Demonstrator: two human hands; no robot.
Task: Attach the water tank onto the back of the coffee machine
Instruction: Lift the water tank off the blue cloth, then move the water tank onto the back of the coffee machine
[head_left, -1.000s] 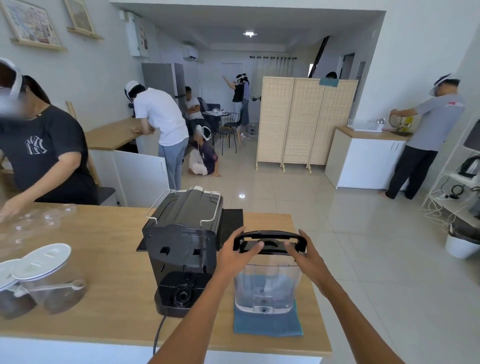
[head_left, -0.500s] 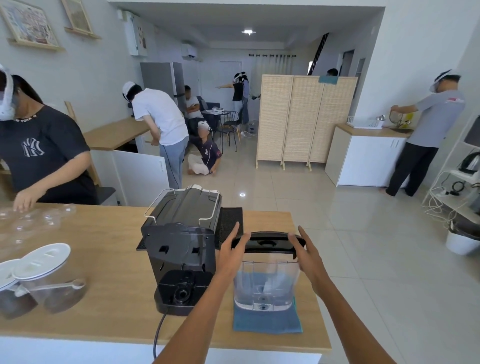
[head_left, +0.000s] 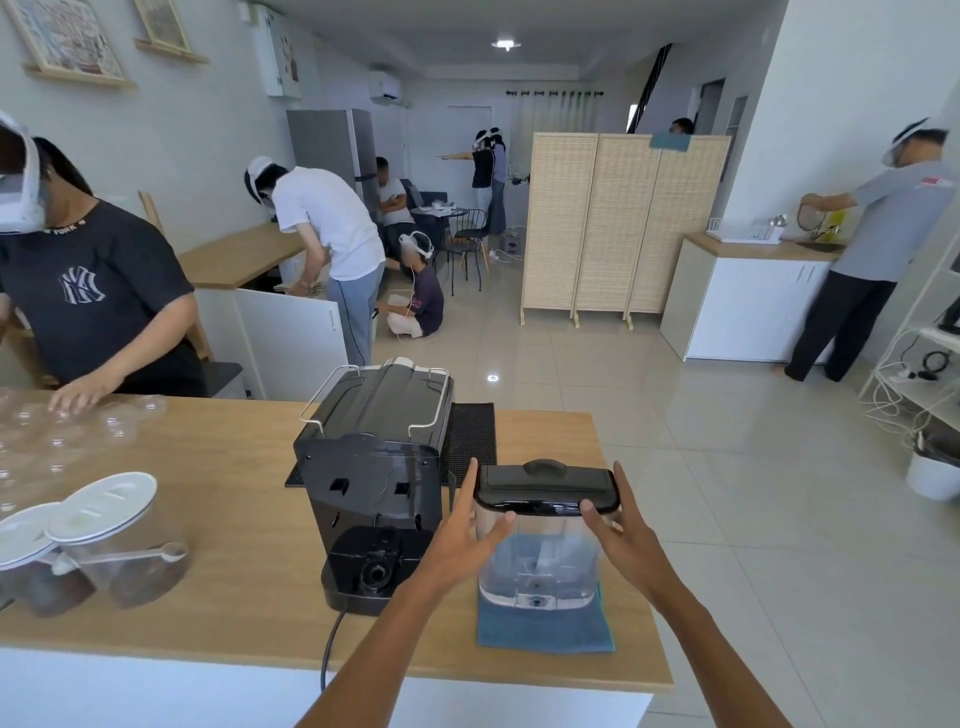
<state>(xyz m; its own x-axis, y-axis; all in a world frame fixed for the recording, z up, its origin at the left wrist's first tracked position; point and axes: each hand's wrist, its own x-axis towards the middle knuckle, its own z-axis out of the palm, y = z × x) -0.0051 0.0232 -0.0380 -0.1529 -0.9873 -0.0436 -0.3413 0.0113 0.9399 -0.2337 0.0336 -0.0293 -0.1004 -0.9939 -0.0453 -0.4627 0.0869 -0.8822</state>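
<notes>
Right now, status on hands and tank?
Both hands open, flanking water tank. Tank upright on blue cloth, unattached. Coffee machine beside it, nothing between.

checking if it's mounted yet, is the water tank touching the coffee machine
Apart. The head view shows a strip of wooden counter and the left hand between the water tank and the coffee machine.

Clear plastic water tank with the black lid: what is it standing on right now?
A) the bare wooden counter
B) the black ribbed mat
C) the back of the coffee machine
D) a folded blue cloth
D: the clear plastic water tank with the black lid stands on a folded blue cloth, beside the black coffee machine, not attached to it.
</notes>
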